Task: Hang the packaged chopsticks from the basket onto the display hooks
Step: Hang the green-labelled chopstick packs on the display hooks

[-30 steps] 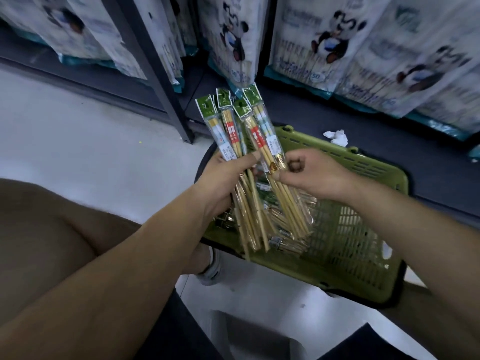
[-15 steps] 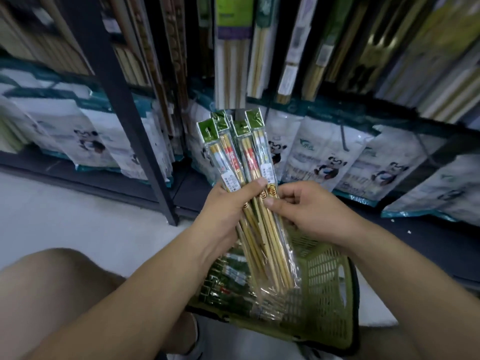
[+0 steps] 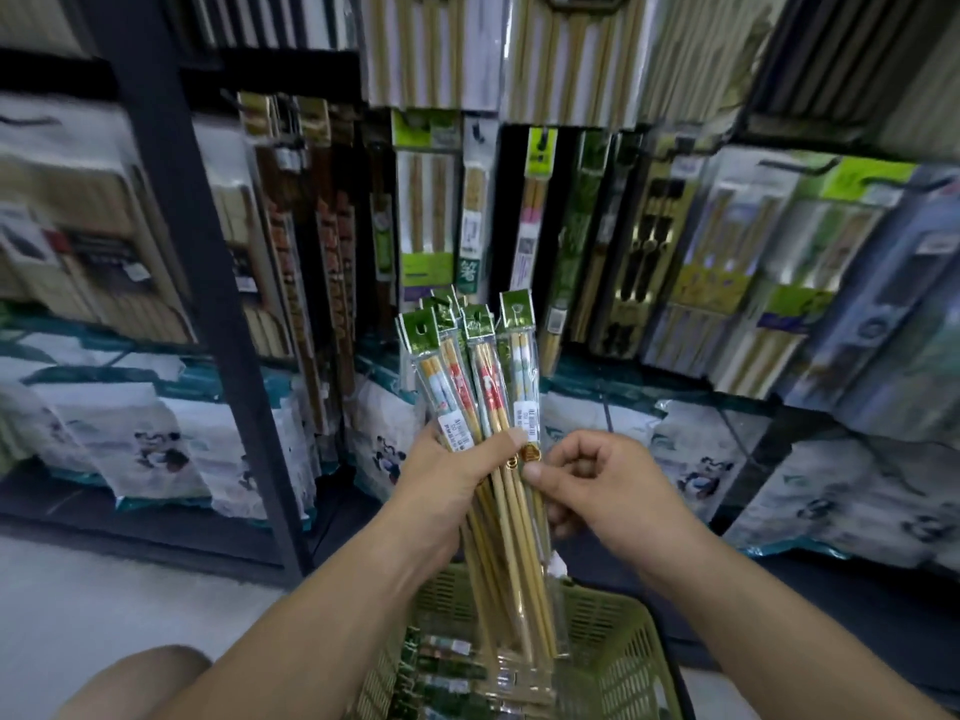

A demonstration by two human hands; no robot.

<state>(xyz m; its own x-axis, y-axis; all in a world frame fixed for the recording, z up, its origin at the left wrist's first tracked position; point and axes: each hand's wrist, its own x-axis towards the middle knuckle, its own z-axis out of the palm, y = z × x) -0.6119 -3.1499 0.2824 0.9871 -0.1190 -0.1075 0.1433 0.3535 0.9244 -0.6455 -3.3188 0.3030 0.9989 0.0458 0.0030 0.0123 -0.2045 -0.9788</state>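
Observation:
My left hand grips a fanned bundle of several chopstick packs, clear sleeves with green header cards, held upright in front of the display. At the bundle's right edge my right hand pinches one pack between thumb and fingers. Below my hands stands the green plastic basket, and more packs lie inside it. Many other chopstick packs hang on the display hooks of the rack straight ahead.
A dark metal upright post divides the shelving on the left. White panda-printed bags line the bottom shelf. My bare knee shows at the lower left over a pale floor.
My view has tilted up from the basket to the hanging display. Both hands have risen with the bundle, which now stands more upright in front of the hooks.

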